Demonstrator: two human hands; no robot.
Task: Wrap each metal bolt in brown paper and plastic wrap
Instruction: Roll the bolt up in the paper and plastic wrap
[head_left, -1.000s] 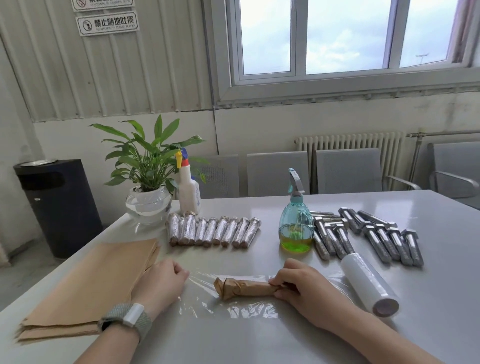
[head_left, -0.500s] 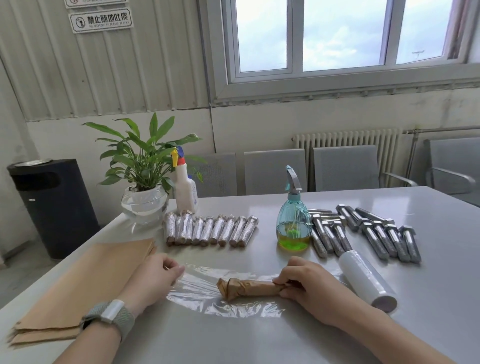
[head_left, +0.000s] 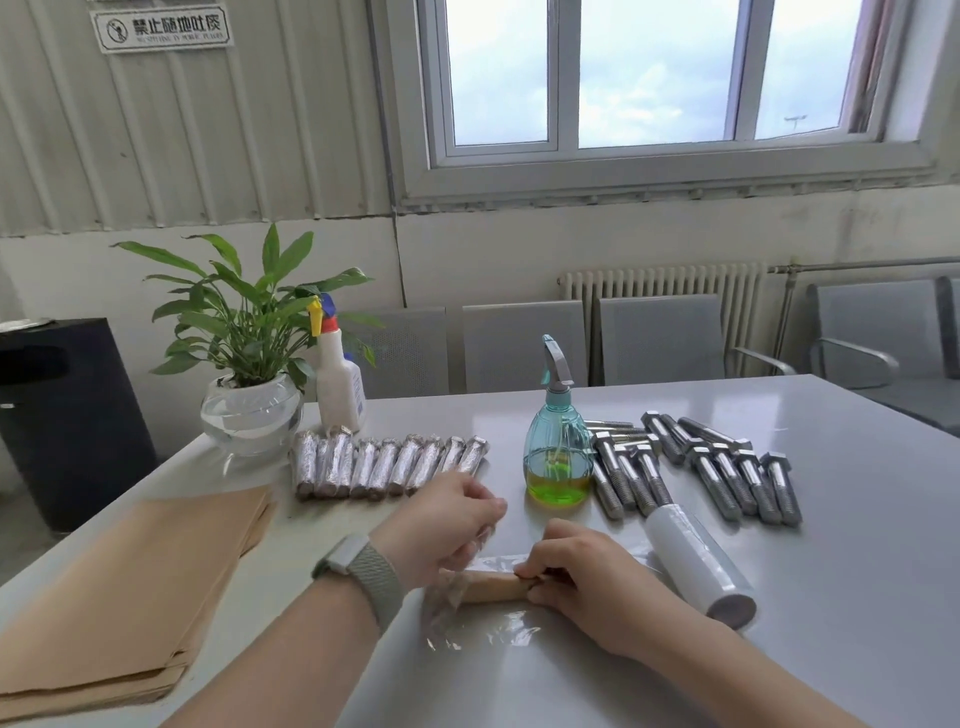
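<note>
- Two hands at work near table (head_left: 857, 545) front edge, on paper-wrapped bolt (head_left: 491, 586).
- Left hand (head_left: 441, 525): pinching plastic wrap (head_left: 483, 631) over bolt's left end.
- Right hand (head_left: 582, 571): fingers curled, gripping bolt's right end.

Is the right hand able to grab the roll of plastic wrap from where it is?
Probably yes. The right hand holds the paper-wrapped bolt, and the plastic wrap roll lies just beside it with nothing between. It would have to let go of the bolt first.

Both hands — left hand (head_left: 441, 525), right hand (head_left: 576, 577) — grip the paper-wrapped bolt (head_left: 491, 587).
</note>
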